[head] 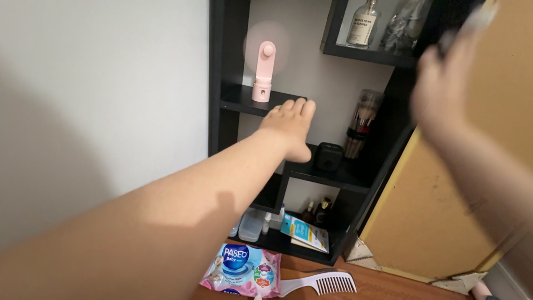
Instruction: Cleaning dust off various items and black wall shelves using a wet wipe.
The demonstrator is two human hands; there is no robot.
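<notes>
Your left hand (290, 123), open and flat, reaches toward the pink handheld fan (264, 72) upright on the black shelf unit (244, 103). Your blurred right hand (444, 83) grips an indistinct object. A clear tube (361, 125) holds brushes.

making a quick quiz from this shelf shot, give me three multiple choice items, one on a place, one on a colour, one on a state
1. Where does the comb lie?
A. on the floor below the shelf unit
B. on the top shelf
C. in the left hand

2. What colour is the small fan?
A. blue
B. pink
C. black

3. How is the left hand?
A. clenched round the fan
B. flat, fingers together, holding nothing
C. gripping a bottle

Answers:
1 A, the white comb lies on the wooden floor beside a wipes pack.
2 B, its body and head are pink.
3 B, the hand stretches toward the fan's shelf with nothing in it.
</notes>
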